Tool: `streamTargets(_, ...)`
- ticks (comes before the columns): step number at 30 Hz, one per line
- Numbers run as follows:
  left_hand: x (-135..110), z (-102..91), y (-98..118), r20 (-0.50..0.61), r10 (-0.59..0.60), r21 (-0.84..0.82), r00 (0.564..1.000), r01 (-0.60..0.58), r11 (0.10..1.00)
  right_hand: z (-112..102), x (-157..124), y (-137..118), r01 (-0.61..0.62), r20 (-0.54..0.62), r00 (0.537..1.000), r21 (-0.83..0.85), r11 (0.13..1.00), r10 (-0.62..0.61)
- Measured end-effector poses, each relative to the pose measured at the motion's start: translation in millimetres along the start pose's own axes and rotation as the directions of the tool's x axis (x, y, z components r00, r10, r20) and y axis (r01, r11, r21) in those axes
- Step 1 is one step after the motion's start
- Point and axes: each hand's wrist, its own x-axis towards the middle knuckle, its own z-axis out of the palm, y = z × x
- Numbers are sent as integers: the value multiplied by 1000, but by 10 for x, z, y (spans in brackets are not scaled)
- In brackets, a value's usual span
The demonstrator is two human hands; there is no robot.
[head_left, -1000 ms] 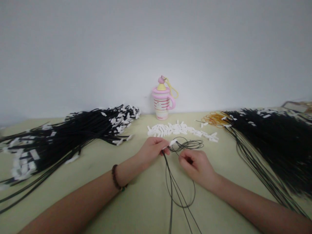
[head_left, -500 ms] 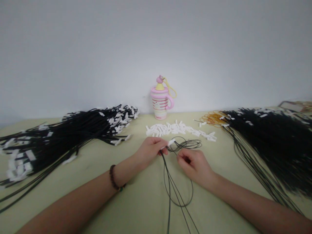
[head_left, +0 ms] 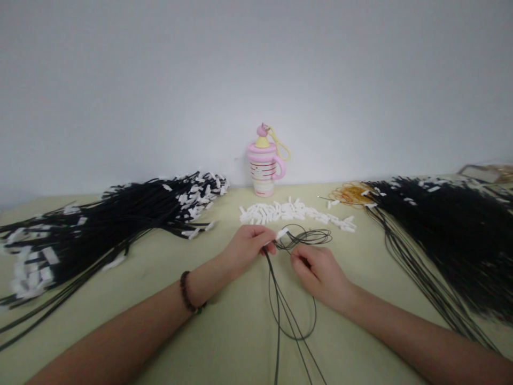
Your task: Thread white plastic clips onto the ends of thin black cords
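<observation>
In my left hand, closed at the middle of the table, are black cords that trail down toward the front edge. A small white connector piece sticks out at its fingertips. My right hand is closed just to the right, its fingers pinching a thin black cord that runs toward the left hand. Behind the hands lies a loose coil of black cord. One thin loop hangs down between the two hands.
Small white pieces lie in a row behind the hands. A pink-and-white cup stands by the wall. Bundles of black cords with white ends lie left; another black bundle and orange-yellow strands lie right.
Almost nothing differs. Both hands keep their place and grip; the hanging loop of cord has drawn in very slightly.
</observation>
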Motion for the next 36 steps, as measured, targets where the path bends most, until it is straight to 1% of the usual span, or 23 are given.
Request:
streamTargets(7,-26,15,13,5,39,62,999,-39,997,-6,4,-19,-8,30,999,-31,999,9)
streamTargets(13,-84,88,26,69,89,184,994,-100,978,-10,10,-36,2,55,999,-55,998,1)
streamTargets(18,-130,154,22,51,90,186,995,-98,978,-3,-11,-36,19,70,997,-72,997,-14)
streamTargets(25,-143,147,30,77,116,213,990,-130,968,7,-30,-34,34,61,998,-99,994,-28)
streamTargets(28,-135,145,34,56,115,227,992,-125,966,20,-30,-23,36,35,999,-91,995,-33)
streamTargets(30,-122,127,48,37,113,223,993,-119,968,22,-10,-5,29,20,999,-15,999,-29)
streamTargets(32,-104,82,87,11,131,218,991,-130,967,12,30,23,-2,37,999,160,987,-4)
streamTargets(34,-86,10,160,-39,182,205,983,-170,964,-15,82,57,-71,96,995,379,923,37)
streamTargets(36,-77,-83,267,-104,233,150,967,-217,965,-58,130,88,-168,201,977,558,813,65)
